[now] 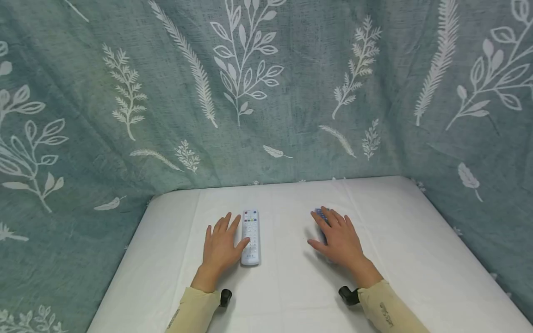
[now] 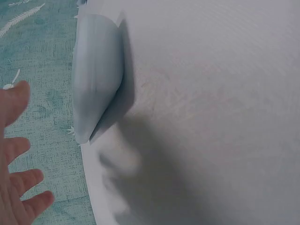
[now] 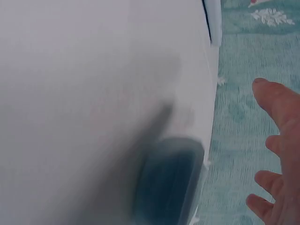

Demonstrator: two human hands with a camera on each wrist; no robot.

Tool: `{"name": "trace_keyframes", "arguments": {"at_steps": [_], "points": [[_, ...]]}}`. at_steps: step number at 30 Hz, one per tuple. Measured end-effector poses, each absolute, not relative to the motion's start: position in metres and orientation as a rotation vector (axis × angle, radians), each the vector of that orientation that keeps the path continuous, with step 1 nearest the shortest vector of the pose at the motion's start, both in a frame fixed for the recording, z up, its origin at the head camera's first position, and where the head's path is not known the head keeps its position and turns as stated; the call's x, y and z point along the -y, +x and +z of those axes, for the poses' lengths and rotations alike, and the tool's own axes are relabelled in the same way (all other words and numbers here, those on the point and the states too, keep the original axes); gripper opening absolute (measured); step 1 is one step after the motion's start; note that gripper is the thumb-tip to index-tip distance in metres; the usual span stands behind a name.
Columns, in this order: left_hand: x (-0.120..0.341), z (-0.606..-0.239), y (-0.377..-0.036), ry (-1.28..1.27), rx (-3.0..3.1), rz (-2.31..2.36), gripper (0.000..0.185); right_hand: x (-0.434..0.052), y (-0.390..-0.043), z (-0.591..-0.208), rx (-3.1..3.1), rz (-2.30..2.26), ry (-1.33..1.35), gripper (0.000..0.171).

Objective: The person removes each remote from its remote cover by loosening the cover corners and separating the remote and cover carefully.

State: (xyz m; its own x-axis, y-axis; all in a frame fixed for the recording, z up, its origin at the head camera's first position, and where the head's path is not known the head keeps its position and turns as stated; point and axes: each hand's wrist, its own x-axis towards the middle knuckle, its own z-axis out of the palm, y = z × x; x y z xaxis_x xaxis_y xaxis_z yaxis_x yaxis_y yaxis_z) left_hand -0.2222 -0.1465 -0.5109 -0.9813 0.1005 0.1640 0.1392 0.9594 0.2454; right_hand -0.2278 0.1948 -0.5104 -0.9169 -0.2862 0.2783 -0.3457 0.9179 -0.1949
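A white remote control [image 1: 251, 236] lies lengthwise on the table, its colored buttons at the far end. My left hand [image 1: 221, 243] is just left of it, fingers spread, the thumb overlapping the remote's edge in the head view. In the left wrist view the remote [image 2: 97, 61] shows its near end, and the left fingers [image 2: 28, 180] hold nothing. My right hand [image 1: 340, 237] hovers with spread fingers over a second, dark blue remote control [image 1: 320, 213], hiding most of it. The right wrist view shows that blue remote [image 3: 168, 183] below the right fingers [image 3: 274, 183], apart from them.
Both remotes lie on a white-covered table [image 1: 283, 291]. A blue-green curtain [image 1: 300, 92] with white leaf prints hangs behind it and along both sides. Black wrist cameras show beside the left sleeve [image 1: 195, 310] and the right sleeve [image 1: 387, 307].
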Motion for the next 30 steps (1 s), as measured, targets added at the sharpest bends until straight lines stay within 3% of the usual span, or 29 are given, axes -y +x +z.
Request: {"name": "trace_keyframes", "arguments": {"at_steps": [15, 23, 30], "points": [[0.141, -0.512, -0.225, 0.057, 2.937, -0.649, 0.051, -0.136, -0.233, -0.508, 2.823, 0.281, 0.623, 0.067], [0.131, -0.516, -0.229, 0.052, 2.919, -0.697, 0.058, -0.105, -0.238, -0.513, 2.866, 0.351, 0.663, 0.064], [0.125, -0.518, -0.229, 0.085, 2.886, -0.861, 0.057, -0.079, -0.242, -0.516, 2.976, 0.720, 0.512, 0.051]]}}
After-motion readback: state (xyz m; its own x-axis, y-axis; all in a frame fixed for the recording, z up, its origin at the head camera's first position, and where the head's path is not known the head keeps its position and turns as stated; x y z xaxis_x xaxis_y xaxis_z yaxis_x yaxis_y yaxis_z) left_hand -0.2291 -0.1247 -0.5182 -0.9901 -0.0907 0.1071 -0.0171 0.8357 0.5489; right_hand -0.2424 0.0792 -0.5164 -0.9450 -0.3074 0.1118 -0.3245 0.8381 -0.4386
